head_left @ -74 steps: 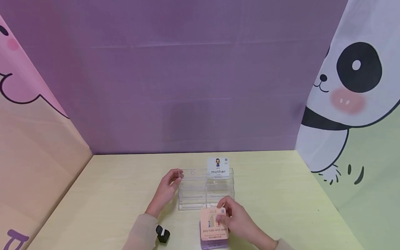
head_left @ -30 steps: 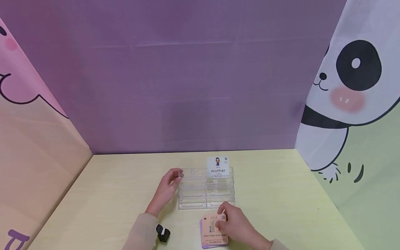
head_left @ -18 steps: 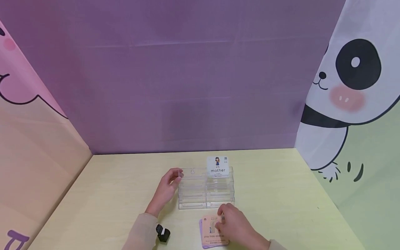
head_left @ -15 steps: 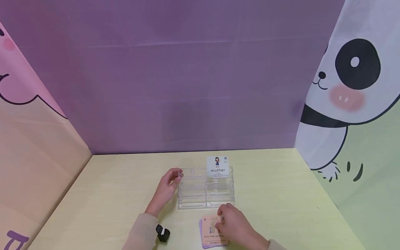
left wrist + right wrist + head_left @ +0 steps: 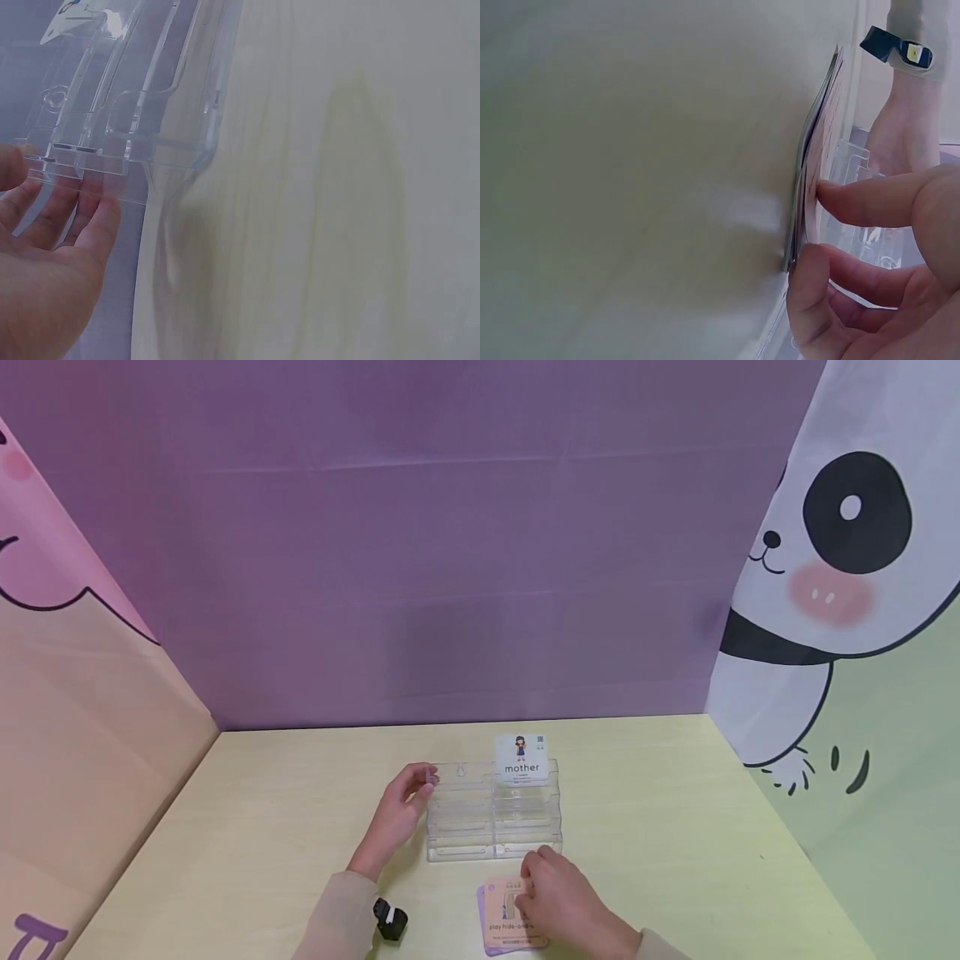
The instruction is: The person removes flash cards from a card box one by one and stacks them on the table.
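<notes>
My left hand (image 5: 397, 818) grips the upper left corner of a clear plastic card rack (image 5: 459, 818), its thumb and fingers on either side of the edge in the left wrist view. A white flash card (image 5: 521, 770) reading "mother" stands in the rack's top right slot. In front of the rack lies a small stack of flash cards, a peach one (image 5: 498, 933) reading "play hide-and-seek" on top and a purple edge showing beneath. My right hand (image 5: 566, 897) pinches the peach card at its right side, thumb on its face and a fingertip at the stack's edge (image 5: 810, 202) in the right wrist view.
A small black device (image 5: 391, 921) sits on the pale wooden table (image 5: 660, 827), beside the left sleeve. A purple cloth wall (image 5: 465, 568) stands behind, with printed cloth panels at both sides.
My right hand has brought the peach card down toward me, so it now nearly covers the purple card under it. My left hand has stayed on the rack.
</notes>
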Demonstrator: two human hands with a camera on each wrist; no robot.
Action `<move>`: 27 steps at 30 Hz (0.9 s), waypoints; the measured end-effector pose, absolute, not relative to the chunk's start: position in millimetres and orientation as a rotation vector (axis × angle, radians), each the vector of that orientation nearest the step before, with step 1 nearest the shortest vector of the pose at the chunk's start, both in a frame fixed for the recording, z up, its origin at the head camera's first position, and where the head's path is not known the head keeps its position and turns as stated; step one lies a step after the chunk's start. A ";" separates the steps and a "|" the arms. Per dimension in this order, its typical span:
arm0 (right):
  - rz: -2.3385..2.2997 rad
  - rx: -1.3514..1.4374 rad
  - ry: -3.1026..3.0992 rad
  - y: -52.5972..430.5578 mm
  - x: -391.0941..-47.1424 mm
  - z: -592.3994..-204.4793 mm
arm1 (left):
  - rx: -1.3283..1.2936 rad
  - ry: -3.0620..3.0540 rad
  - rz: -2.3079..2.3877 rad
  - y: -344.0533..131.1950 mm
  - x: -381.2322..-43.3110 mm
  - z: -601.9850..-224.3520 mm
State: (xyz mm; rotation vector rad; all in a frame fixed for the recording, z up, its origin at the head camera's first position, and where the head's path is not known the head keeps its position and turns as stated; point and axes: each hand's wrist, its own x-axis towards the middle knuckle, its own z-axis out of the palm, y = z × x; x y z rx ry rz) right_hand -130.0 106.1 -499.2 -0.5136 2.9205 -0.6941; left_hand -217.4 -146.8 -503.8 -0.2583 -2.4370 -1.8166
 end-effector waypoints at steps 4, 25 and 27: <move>-0.642 -0.517 2.936 105.1 -129.4 -496.8 | -0.268 -2.426 -1.835 -147.1 -216.7 -502.9; -0.651 -0.610 2.959 111.8 -134.1 -479.9 | -0.255 -2.438 -1.790 -146.9 -220.2 -506.9; -0.655 -0.621 2.967 113.9 -135.2 -476.8 | -0.256 -2.439 -1.785 -146.7 -220.4 -506.6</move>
